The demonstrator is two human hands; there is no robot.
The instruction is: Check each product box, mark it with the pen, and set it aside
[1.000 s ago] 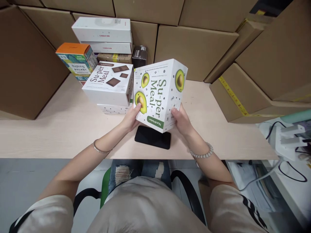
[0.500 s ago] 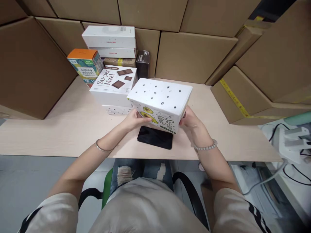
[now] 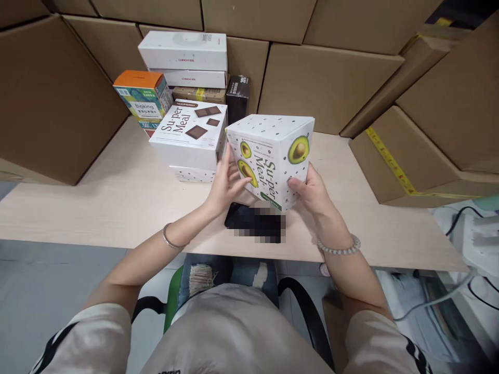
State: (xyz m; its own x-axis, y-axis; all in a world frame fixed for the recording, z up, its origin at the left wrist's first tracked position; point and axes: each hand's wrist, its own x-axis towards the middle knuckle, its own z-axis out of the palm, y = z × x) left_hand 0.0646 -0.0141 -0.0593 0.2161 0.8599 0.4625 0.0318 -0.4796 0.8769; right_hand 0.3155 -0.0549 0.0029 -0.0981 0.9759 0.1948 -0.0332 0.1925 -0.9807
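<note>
White avocado-printed carton (image 3: pixel 268 156): tilted between both hands, in front of the person and over the near part of the pale wooden surface (image 3: pixel 117 202); whether its lowest corner touches down cannot be told.
Right hand (image 3: pixel 317 195): grip closed on the carton's right side, thumb pressed to the speckled panel.
Left hand (image 3: pixel 223 187): grip wide, fingers splayed at the carton's left edge, thumb at the lower avocado picture.
Step in hand: handling and angling the carton, by the look of it, with the right hand bearing more of the load.
Next move's needs: a firmer left grip for any turn, and clearance from the neighbouring boxes.
Black phone (image 3: pixel 238 215): flat below the carton, partly blurred out.
White chocolate-printed box (image 3: pixel 187 132): just left of the carton, above a white speckled box (image 3: pixel 191 174).
Orange-topped blue box (image 3: pixel 142 101): upright, farther left.
Flat white boxes (image 3: pixel 183 57): stacked behind, near a black box (image 3: pixel 237 98).
</note>
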